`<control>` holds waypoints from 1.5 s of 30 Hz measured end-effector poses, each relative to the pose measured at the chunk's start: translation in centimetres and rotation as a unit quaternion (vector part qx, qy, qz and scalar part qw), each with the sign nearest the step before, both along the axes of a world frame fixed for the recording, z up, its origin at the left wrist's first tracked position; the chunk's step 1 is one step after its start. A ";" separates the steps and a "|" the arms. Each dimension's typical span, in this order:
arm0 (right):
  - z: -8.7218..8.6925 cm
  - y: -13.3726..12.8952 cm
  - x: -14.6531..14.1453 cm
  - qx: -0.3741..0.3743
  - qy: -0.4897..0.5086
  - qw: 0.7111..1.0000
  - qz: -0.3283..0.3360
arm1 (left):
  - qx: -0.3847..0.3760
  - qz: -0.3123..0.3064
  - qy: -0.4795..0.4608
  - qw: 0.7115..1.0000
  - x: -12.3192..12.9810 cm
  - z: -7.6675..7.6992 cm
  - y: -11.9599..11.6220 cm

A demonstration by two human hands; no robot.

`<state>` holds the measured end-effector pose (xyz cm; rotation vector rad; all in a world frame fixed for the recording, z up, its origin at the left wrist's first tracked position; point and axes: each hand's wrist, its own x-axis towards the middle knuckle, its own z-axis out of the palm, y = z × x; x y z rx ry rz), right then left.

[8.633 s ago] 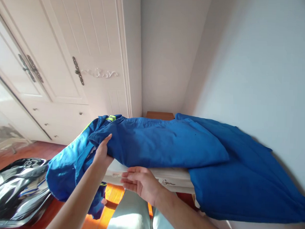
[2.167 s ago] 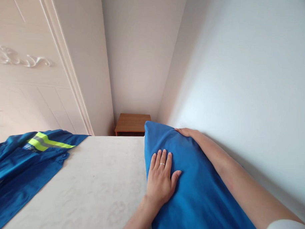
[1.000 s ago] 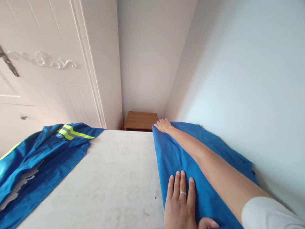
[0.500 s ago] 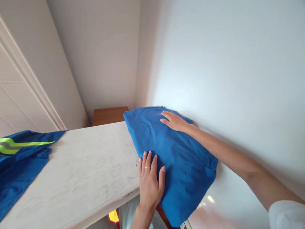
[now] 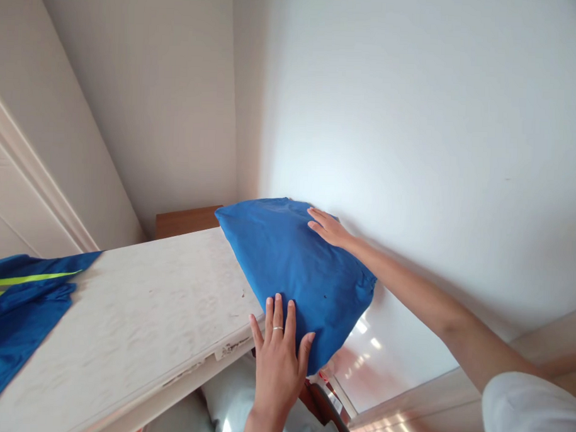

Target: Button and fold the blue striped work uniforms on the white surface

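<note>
A folded piece of blue cloth (image 5: 286, 254), perhaps a garment, lies across the right end of the white table and droops over its front edge. Flat on its near left side rests my left hand (image 5: 279, 348), fingers spread, a ring on one of them. My right hand (image 5: 328, 227) reaches across from the right and lies with outstretched fingers on the cloth's far edge, close to the wall. Neither hand grips the fabric. Gathered creases show at the cloth's right corner.
The white table (image 5: 157, 299) has a chipped front edge. At its left end lies a blue garment (image 5: 24, 307) with a yellow and grey stripe. A brown wooden piece (image 5: 188, 220) stands behind the table. White walls (image 5: 391, 106) close off the back and right.
The view has shifted, so the table and cloth appear further left. My left hand's fingers have spread wider, and my right hand sits nearer the cloth's far edge.
</note>
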<state>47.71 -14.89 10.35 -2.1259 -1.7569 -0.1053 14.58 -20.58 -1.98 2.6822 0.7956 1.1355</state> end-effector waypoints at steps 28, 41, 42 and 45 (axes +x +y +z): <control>2.5 4.2 6.1 -0.045 -0.035 0.971 -0.232 | 0.123 0.026 -0.001 0.992 3.1 -0.5 0.8; 1.5 7.1 0.8 -0.031 -0.068 0.989 -0.124 | 0.111 0.012 -0.054 0.992 2.6 -0.1 -0.3; 1.4 7.7 0.1 -0.019 -0.063 0.994 -0.091 | 0.115 0.019 -0.049 0.992 2.8 -0.1 -0.4; 0.3 9.5 -1.4 -0.007 -0.025 0.999 -0.019 | 0.126 0.038 -0.038 0.991 3.3 -0.3 -0.7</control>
